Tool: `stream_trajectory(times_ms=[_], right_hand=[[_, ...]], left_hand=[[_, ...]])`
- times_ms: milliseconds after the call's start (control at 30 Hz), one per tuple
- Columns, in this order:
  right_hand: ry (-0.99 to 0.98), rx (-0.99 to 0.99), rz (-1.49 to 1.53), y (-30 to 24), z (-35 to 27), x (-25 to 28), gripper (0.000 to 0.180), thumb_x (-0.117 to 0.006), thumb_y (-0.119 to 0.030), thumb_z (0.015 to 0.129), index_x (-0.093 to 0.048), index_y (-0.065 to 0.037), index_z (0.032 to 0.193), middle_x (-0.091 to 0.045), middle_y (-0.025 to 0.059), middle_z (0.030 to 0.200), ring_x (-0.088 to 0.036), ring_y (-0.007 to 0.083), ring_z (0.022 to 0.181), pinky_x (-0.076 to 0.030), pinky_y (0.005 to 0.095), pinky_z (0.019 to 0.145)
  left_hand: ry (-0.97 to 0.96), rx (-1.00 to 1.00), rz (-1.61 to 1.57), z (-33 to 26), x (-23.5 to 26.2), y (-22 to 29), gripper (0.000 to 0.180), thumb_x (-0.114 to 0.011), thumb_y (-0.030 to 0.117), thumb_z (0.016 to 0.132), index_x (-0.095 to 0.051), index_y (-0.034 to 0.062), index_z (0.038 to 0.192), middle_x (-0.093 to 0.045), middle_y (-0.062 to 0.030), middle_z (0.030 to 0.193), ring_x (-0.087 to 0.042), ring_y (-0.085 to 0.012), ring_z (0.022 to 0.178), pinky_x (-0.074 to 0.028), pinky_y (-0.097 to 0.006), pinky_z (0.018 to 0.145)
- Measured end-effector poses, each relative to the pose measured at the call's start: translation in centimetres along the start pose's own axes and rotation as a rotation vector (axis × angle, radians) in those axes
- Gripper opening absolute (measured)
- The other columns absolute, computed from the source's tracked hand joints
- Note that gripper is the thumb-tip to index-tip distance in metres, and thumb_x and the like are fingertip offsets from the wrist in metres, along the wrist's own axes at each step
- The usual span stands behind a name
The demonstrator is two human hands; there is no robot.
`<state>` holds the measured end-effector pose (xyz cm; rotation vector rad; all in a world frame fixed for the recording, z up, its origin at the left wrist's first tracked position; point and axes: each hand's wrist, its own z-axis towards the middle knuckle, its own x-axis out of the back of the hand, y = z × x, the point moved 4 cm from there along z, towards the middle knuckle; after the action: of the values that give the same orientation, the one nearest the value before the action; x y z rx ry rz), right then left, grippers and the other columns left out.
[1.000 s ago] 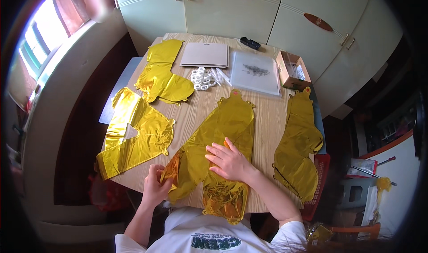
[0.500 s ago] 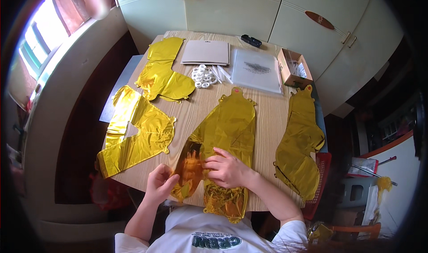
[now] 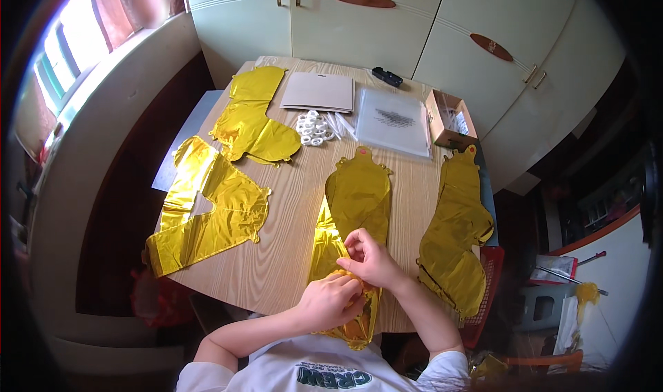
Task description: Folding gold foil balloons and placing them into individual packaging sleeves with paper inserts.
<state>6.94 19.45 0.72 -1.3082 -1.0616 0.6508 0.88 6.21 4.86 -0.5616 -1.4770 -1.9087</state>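
A flat gold foil balloon (image 3: 359,192) lies lengthwise in front of me, its near end at the table's front edge. Its left part is folded over toward the right. My right hand (image 3: 375,259) pinches the foil along the fold. Just below and to the left, my left hand (image 3: 331,299) is curled over the near part of the foil, gripping it; some of its fingertips are hidden. Two more flat gold balloons, an upper one (image 3: 254,112) and a lower one (image 3: 231,212), lie at the left. Another gold balloon (image 3: 456,219) lies along the right edge.
Toward the back of the wooden table (image 3: 290,174) are beige cards (image 3: 318,91), a heap of small white rings (image 3: 314,128), thin white sticks (image 3: 341,125), clear plastic bags (image 3: 392,124), an open cardboard box (image 3: 452,140) and a black object (image 3: 387,76). Cabinets (image 3: 366,33) stand behind.
The lifted left part of the middle balloon has come down, folded toward the right. My left hand has moved right across the foil, close to my right hand, which has shifted slightly right.
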Motion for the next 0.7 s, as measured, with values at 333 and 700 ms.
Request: stream_trajectory(times_ms=[333,700], right_hand=[[0.294,0.454,-0.82,0.3,-2.5,0.7,0.014,-0.067,-0.011,0.08,-0.063,-0.011,0.094,-0.065,0.0042,0.082,-0.061,0.0234,0.082,-0.045,0.0374,0.076],[0.265,0.598,-0.812,1.6,-2.4,0.7,0.006,-0.063,-0.007,0.07,-0.064,-0.011,0.074,-0.061,0.0007,0.073,-0.057,0.0202,0.078,-0.041,0.0352,0.08]], left_hand=[[0.056,-0.072,0.339,3.5,5.0,-7.0,0.035,-0.067,0.027,0.087,-0.06,0.0089,0.117,-0.061,-0.0105,0.12,-0.055,-0.029,0.115,-0.043,-0.043,0.096],[-0.2,-0.095,0.367,5.4,2.7,-12.9,0.06,-0.054,0.037,0.096,-0.041,0.0019,0.143,-0.037,-0.0189,0.151,-0.031,-0.0359,0.142,-0.025,-0.051,0.116]])
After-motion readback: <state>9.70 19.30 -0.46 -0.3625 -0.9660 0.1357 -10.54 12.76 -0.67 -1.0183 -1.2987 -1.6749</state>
